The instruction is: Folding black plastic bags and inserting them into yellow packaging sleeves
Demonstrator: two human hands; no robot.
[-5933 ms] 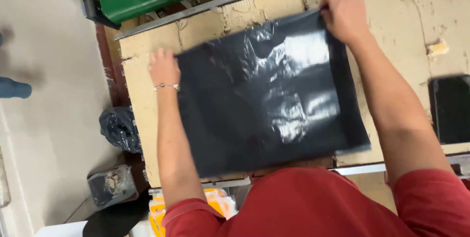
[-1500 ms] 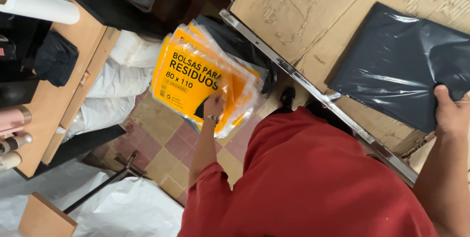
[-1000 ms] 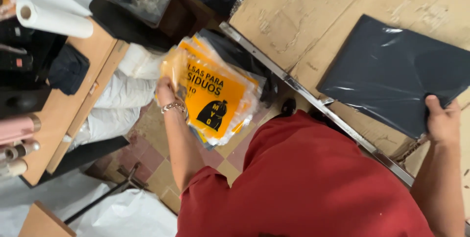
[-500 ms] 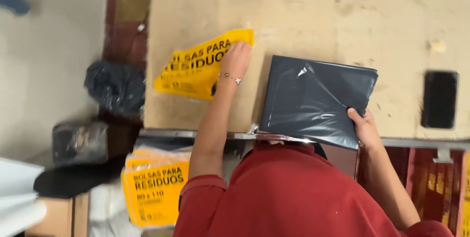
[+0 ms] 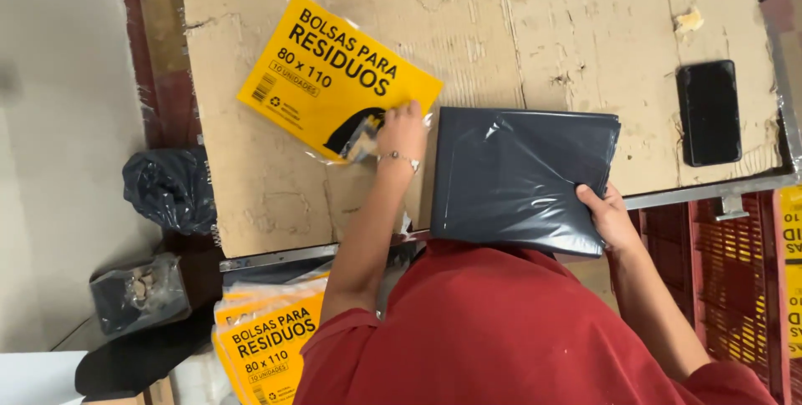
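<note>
With the left hand (image 5: 403,127) pinching the flat yellow printed plastic sleeve (image 5: 334,75) on the cardboard-topped table (image 5: 585,20), the right hand (image 5: 610,217) grips the folded dark-grey plastic bag stack (image 5: 518,175) (overhanging the near edge), which looks likely to slide off.

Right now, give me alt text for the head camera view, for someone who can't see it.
A person in red leans over a cardboard-covered table, left hand on a yellow sleeve, right hand gripping a folded stack of dark bags. A black phone lies to the right.
</note>
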